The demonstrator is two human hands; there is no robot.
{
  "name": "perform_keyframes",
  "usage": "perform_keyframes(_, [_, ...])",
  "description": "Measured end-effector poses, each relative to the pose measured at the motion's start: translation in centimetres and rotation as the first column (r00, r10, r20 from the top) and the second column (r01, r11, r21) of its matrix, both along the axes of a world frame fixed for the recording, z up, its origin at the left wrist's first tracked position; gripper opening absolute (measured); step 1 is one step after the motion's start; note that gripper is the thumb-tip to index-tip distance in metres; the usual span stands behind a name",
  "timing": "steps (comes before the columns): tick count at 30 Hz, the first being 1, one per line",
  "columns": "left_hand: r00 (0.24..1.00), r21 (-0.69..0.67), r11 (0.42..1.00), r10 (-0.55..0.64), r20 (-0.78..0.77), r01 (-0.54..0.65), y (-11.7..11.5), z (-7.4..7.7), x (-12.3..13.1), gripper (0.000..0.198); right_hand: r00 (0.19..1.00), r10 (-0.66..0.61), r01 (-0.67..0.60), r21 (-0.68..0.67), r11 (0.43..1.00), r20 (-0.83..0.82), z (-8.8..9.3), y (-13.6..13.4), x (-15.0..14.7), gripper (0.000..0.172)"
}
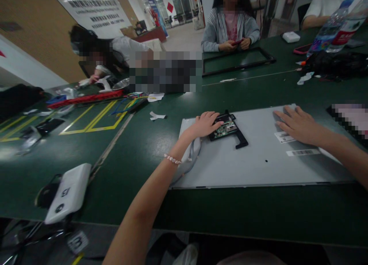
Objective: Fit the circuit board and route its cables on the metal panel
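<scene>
A large pale grey panel (244,165) lies flat on the green table. On its left part sits a black bracket with a green circuit board (225,129). My left hand (206,124) rests at the left edge of this bracket, fingers spread over it and the panel. My right hand (301,126) lies flat near the panel's upper right, fingers apart, beside a white label (284,137). A barcode sticker (303,152) is just below that hand. Grey cables (192,161) run along the panel's left side, by my left wrist.
A white device (69,194) stands at the table's left front edge. Across the green table (129,196) lie a black frame (238,68), paper scraps (157,116), a red strip (86,99) and bottles (327,31). Several people sit around it.
</scene>
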State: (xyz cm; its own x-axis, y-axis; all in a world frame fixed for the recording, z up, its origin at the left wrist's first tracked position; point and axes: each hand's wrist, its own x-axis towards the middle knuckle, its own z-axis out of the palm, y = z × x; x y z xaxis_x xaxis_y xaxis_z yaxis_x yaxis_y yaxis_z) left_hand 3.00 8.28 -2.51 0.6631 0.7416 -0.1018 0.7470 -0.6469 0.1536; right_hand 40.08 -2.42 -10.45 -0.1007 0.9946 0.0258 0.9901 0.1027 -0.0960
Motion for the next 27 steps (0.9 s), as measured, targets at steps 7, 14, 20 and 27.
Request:
perform_keyframes(7, [1.000,0.117,0.993,-0.003,-0.018,0.005,-0.4,-1.2,0.0,0.057,0.998,-0.027,0.024,0.038,0.999,0.065,0.1,0.0,-0.3,0.065])
perform_keyframes(14, [1.000,0.139,0.990,-0.001,-0.013,0.003,-0.5,-1.2,0.0,0.058,0.997,-0.026,0.023,0.038,0.999,0.074,0.3,-0.1,-0.5,0.065])
perform_keyframes(20, [0.999,0.124,0.992,0.012,-0.036,-0.007,-0.7,-1.0,0.0,0.059,0.997,-0.031,0.029,0.029,0.999,0.073,0.1,-0.1,-0.4,0.065])
perform_keyframes(27, [0.999,0.112,0.994,0.003,-0.038,0.001,-0.6,-1.1,0.1,0.060,0.996,-0.019,0.015,0.042,0.999,0.092,-0.2,0.2,-0.1,0.065])
